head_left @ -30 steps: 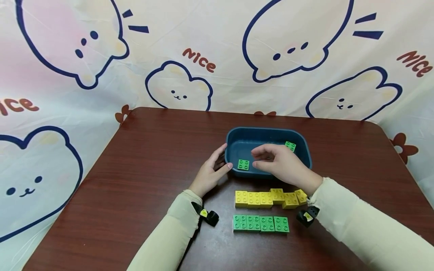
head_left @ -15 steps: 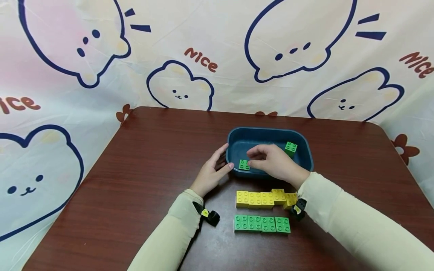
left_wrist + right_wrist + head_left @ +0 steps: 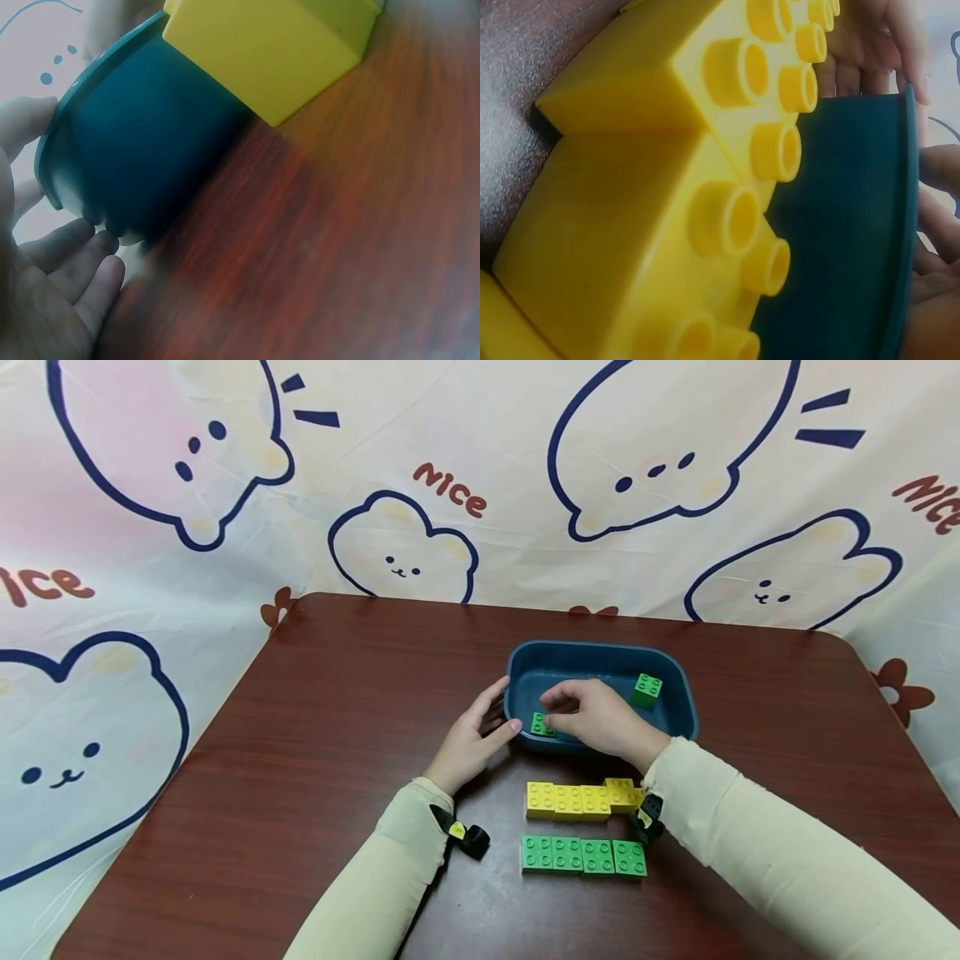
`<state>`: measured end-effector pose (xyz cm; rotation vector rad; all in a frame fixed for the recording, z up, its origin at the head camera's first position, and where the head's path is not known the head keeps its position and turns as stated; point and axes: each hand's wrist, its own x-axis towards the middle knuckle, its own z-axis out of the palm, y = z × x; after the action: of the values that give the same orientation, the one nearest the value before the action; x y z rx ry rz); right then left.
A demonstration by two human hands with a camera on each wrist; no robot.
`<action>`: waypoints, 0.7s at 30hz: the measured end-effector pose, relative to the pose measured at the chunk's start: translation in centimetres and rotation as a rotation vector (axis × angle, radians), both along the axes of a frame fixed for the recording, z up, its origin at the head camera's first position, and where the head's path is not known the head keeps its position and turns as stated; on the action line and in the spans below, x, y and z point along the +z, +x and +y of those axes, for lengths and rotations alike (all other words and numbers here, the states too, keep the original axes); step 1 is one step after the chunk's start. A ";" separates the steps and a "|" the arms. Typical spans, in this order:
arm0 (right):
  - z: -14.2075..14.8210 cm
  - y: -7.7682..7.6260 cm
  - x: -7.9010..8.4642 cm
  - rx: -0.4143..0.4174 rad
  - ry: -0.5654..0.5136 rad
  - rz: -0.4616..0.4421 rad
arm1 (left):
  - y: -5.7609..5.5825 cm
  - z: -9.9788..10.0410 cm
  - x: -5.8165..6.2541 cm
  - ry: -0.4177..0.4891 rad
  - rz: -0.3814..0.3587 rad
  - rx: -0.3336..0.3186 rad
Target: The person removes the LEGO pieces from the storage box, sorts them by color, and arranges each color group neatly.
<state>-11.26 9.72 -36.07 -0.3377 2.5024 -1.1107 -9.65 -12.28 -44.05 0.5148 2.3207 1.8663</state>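
A dark blue tub (image 3: 585, 649) stands on the table. My left hand (image 3: 468, 743) rests against its near-left corner, thumb by the rim and fingers loosely spread along the outer wall (image 3: 142, 135). Inside, a small green brick (image 3: 538, 724) lies at the near-left. Over it is my right hand (image 3: 600, 718), fingers bent, the thumb covering part of the brick; whether they pinch it cannot be made out. Another green brick (image 3: 647, 689) sits at the tub's right. In the right wrist view the tub wall (image 3: 840, 225) hides what the fingers touch.
In front of the tub runs an uneven row of yellow bricks (image 3: 567, 802), its right end partly hidden by my right wrist. Nearer lies a straight row of several green bricks (image 3: 582, 855). A printed cloth (image 3: 510, 568) hangs behind the brown table (image 3: 360, 693).
My right hand has shifted left inside the tub, onto the near-left green brick, uncovering the right-hand one. My left hand keeps its place on the tub. The view has shifted slightly.
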 end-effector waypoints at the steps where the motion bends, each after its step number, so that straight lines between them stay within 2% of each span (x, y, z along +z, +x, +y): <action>1: 0.0 0.0 0.0 0.001 0.006 -0.005 | 0.0 0.0 0.0 0.000 -0.001 0.000; 14: -0.2 -0.9 -0.4 0.024 0.102 -0.068 | 0.0 0.0 0.0 -0.005 -0.006 0.011; 21: -0.1 -1.1 -0.6 0.026 0.152 -0.059 | -0.2 0.0 0.1 -0.016 -0.027 -0.004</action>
<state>-12.35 9.65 -36.71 -0.2896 2.5045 -0.9000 -9.84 -12.30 -43.96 0.4889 2.3141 1.8400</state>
